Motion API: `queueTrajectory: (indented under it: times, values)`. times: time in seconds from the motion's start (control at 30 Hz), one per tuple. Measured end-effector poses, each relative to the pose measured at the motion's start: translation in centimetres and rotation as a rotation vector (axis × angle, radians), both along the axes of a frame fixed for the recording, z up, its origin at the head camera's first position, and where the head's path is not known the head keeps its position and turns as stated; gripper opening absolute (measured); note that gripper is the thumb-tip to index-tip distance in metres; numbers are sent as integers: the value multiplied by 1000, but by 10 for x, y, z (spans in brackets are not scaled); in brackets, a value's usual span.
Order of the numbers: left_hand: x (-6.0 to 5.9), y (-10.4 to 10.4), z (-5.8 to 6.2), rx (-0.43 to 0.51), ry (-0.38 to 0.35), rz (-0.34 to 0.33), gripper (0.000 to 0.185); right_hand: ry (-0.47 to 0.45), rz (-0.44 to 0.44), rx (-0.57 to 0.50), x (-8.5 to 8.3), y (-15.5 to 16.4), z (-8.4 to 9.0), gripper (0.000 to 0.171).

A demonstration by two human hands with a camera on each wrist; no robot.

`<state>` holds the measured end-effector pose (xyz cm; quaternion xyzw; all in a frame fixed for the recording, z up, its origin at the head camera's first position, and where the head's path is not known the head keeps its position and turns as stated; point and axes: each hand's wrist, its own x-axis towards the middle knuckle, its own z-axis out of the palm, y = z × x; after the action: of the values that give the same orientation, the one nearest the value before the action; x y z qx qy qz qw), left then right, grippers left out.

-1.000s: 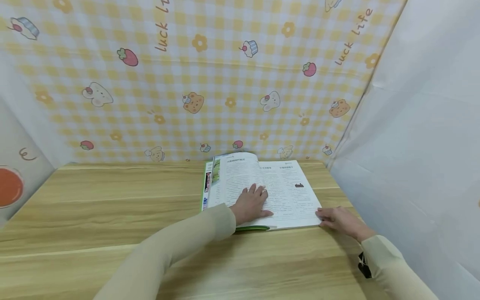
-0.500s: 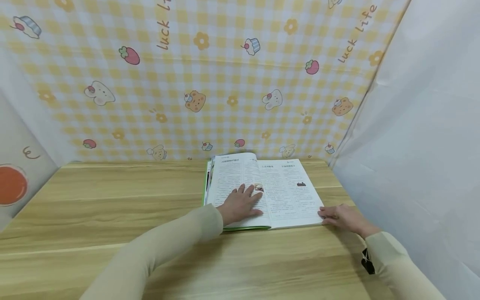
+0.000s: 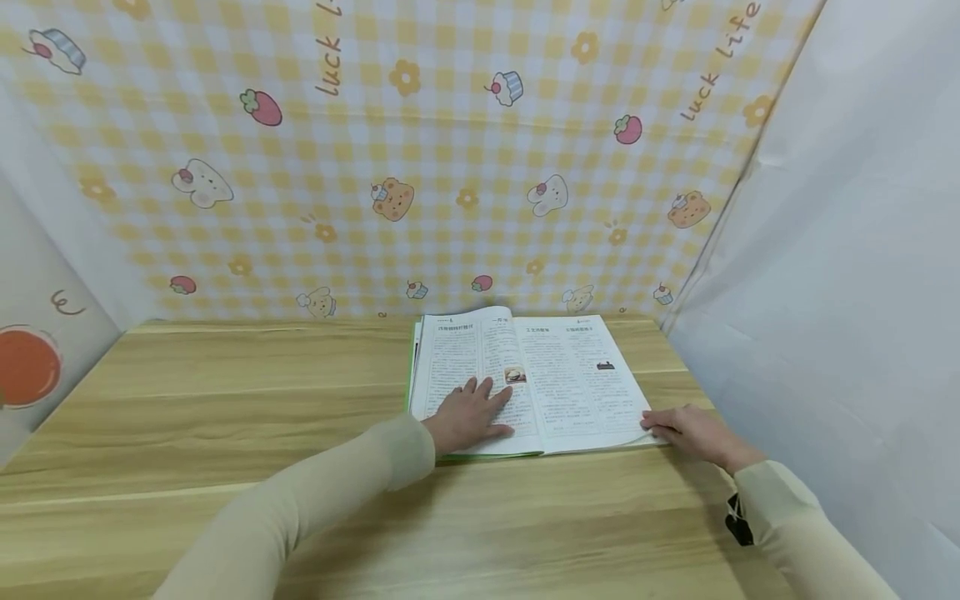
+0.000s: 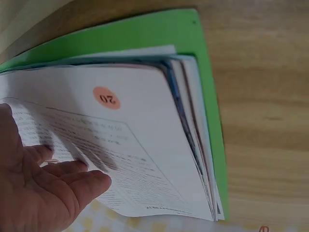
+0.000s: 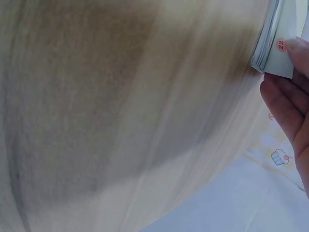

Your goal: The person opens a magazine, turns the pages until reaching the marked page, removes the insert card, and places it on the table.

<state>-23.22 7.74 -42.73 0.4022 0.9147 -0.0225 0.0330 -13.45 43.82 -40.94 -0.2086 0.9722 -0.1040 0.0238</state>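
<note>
Lying open on the wooden table (image 3: 225,417), the magazine (image 3: 570,383) sits between my two hands, its spread of small printed columns facing up and its green cover (image 4: 203,96) showing as a thin border under the stacked pages. My left hand (image 3: 468,414) rests flat on the left-hand page, fingers straight and slightly spread, palm down near the lower edge just left of the fold; nothing is gripped there. From the left wrist view I see those fingers (image 4: 72,186) lying across the text below an orange page-number dot (image 4: 106,98), with the page bowing up a little beside them. My right hand (image 3: 693,433) is at the magazine's lower right corner, beyond the page edge from my left hand. Its fingertips touch that corner, and in the head view the top page there looks slightly raised. From the right wrist view the fingers (image 5: 289,106) lie against the corner of the page stack, a fingertip on the page beside another orange dot (image 5: 281,45); I cannot tell whether they pinch a sheet or only touch it. Both arms wear beige sleeves (image 3: 315,500). Beyond my hands, a yellow checked backdrop (image 3: 420,150) with strawberries, cupcakes and bears stands behind the table, and a plain white panel (image 3: 840,250) closes off the side past my right hand.
</note>
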Motion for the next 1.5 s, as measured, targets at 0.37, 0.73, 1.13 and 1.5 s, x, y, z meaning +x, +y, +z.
queueTrajectory:
  times: [0.37, 0.73, 1.13, 1.5]
  values:
    - [6, 5, -1, -55, 25, 5, 72, 44, -87, -20, 2, 0, -4, 15]
    - [10, 15, -7, 56, 46, -54, 77, 74, -148, -63, 7, 0, -13, 15]
    - [12, 25, 4, 142, 126, -158, 59, 125, -154, -57, 11, -2, -12, 21]
    - [17, 52, 17, 22, 135, -125, 67, 250, -167, -82, 14, -2, -15, 21]
